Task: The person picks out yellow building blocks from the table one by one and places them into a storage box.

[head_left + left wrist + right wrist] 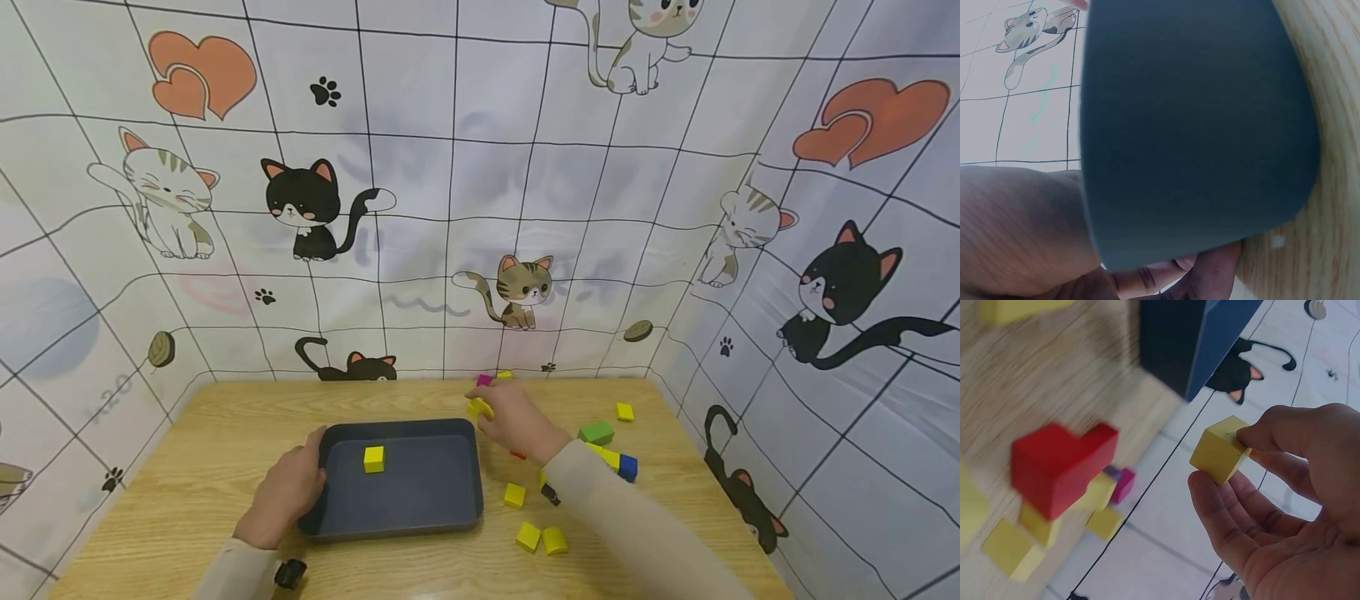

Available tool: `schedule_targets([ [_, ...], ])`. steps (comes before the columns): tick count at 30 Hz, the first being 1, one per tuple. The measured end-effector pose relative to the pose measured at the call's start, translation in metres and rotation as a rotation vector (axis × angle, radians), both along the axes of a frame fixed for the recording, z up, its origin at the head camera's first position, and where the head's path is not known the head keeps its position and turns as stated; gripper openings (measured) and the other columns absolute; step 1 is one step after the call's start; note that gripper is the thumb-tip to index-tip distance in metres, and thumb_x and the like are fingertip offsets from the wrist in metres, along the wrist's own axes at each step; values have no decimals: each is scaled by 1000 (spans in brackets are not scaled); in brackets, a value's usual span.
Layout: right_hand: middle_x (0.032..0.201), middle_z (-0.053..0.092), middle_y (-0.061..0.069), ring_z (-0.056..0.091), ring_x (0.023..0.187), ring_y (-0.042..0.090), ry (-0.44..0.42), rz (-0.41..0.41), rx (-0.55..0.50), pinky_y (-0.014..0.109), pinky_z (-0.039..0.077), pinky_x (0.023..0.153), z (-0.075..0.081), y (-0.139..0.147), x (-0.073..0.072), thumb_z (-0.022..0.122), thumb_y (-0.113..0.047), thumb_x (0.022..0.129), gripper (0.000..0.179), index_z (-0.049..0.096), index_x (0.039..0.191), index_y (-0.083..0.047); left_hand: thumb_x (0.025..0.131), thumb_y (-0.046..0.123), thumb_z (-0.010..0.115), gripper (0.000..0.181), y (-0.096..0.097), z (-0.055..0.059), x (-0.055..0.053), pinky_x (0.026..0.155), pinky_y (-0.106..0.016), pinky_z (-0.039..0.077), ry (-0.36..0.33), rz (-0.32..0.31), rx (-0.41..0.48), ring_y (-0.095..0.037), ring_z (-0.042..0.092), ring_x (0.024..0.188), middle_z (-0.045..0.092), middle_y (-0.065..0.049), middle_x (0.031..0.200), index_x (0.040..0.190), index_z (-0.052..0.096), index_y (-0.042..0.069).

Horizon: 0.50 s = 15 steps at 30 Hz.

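Observation:
A dark grey tray (405,500) stands on the wooden table, with one yellow cube (373,460) inside it. My left hand (288,487) grips the tray's left side; the left wrist view shows its fingers (1213,272) against the outer wall. Just past the tray's far right corner, my right hand (517,419) is raised above the table. It pinches a yellow block (1217,452) between thumb and fingertips, as the right wrist view shows clearly.
Right of the tray lie several yellow blocks (528,537), a green block (596,432) and a blue block (628,467). Red blocks (1054,465) and a magenta block (1124,485) are also there. A cat-printed sheet (420,250) hangs behind the table (247,408).

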State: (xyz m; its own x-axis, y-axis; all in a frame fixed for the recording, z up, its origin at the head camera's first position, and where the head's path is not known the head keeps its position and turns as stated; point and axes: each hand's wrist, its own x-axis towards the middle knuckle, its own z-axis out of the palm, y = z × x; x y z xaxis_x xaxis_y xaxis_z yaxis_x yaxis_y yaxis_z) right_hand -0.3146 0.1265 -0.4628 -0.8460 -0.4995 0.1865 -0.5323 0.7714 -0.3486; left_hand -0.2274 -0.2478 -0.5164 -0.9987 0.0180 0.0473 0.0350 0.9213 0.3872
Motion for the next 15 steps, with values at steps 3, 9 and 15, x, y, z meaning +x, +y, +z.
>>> schedule_targets([
  [3, 137, 81, 14, 73, 102, 23, 19, 27, 20, 36, 65, 87, 1, -11, 6, 83, -7, 105, 41, 79, 146, -9, 104, 0, 73, 72, 0, -2, 0, 73, -54, 63, 4, 0, -2, -34, 75, 85, 76, -36, 118, 168, 42, -14],
  [9, 123, 77, 11, 57, 90, 15, 8, 82, 55, 24, 54, 76, -2, -30, 13, 84, -11, 105, 40, 80, 145, -10, 104, -1, 74, 72, -1, -3, 0, 73, -54, 63, 18, -3, -8, -33, 74, 84, 77, -34, 114, 168, 43, -14],
  [15, 119, 75, 7, 58, 92, 15, -17, 109, 77, 21, 54, 77, -8, -48, 18, 84, -13, 106, 38, 81, 144, -14, 104, 0, 74, 72, 0, -1, 0, 73, -54, 63, 13, 6, -1, -34, 75, 85, 77, -34, 116, 168, 43, -13],
])
